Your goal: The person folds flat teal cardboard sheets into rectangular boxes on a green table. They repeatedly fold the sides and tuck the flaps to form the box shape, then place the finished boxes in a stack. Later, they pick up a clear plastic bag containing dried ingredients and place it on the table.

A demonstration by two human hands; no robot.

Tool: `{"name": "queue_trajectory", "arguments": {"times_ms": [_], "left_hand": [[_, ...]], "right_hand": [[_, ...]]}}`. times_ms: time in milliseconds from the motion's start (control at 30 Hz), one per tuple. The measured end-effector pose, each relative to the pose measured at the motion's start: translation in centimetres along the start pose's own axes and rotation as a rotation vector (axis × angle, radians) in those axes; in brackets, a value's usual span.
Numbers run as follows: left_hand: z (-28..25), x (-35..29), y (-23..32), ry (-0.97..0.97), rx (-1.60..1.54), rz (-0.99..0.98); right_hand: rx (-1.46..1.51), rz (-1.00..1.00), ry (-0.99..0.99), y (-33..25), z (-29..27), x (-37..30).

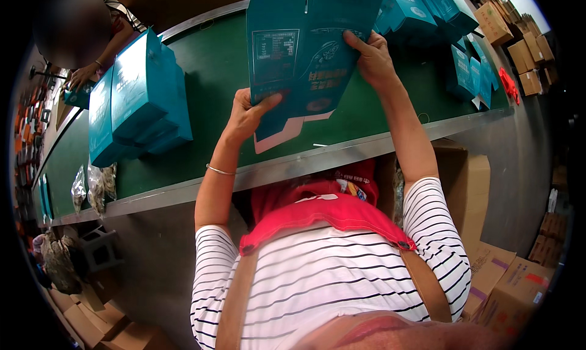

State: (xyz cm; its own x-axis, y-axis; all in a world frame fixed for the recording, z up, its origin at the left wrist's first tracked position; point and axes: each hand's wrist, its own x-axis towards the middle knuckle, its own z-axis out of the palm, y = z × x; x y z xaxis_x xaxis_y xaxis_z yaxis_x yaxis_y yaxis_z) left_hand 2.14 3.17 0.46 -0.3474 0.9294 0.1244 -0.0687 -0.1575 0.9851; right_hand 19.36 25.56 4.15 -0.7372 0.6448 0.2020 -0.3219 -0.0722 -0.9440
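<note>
Between my hands a teal printed carton (305, 63) is held up above the green table, its bottom flaps spread loose. My left hand (247, 113) grips its lower left edge, thumb on the printed face. At the right edge, my right hand (373, 58) pinches the carton with the thumb in front. The fingers behind the cardboard are partly hidden. Several standing teal cartons (137, 93) are grouped on the table to my left. More teal cartons (406, 11) lie at the far right, beyond my right hand.
The green table (213, 118) has a metal front edge (317, 158). Plastic bags (97, 188) sit near its left front. Open teal cartons (470, 75) and a red item (508, 86) lie at the right end. Another person's hand (82, 75) is at the far left. Cardboard boxes (513, 289) stand on the floor.
</note>
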Motion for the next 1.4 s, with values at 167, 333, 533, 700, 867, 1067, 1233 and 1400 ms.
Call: {"name": "queue_trajectory", "arguments": {"times_ms": [167, 333, 533, 700, 867, 1067, 1233, 1400], "left_hand": [[-2.1, 0.2, -1.0, 0.044, -0.262, -0.081], [-2.8, 0.3, -1.7, 0.088, -0.571, -0.133], [-4.5, 1.0, -3.0, -0.002, -0.044, -0.067], [-0.6, 1.3, 1.7, 0.132, 0.204, 0.313], [1.6, 1.6, 5.0, 0.267, 0.367, 0.486], [1.8, 1.1, 3.7, 0.284, 0.326, 0.396], [1.4, 1.5, 1.7, 0.335, 0.303, 0.629], [1.1, 2.0, 1.2, 0.49, 0.326, 0.668]], "right_hand": [[0.151, 0.121, -0.187, 0.5, 0.4, 0.4], [0.146, 0.311, -0.324, 2.3, 1.6, -1.3], [0.017, 0.032, -0.179, 1.4, 1.5, -1.0], [0.067, -0.176, -0.199, -1.4, 1.7, -0.6], [-0.369, -0.304, -0.072, -1.4, 6.2, -3.0], [-0.488, -0.336, -0.129, -0.8, 6.9, -2.0], [-0.356, -0.202, -0.087, 0.3, 6.7, -2.0], [-0.057, -0.072, -0.02, 1.6, 7.4, -2.5]]}}
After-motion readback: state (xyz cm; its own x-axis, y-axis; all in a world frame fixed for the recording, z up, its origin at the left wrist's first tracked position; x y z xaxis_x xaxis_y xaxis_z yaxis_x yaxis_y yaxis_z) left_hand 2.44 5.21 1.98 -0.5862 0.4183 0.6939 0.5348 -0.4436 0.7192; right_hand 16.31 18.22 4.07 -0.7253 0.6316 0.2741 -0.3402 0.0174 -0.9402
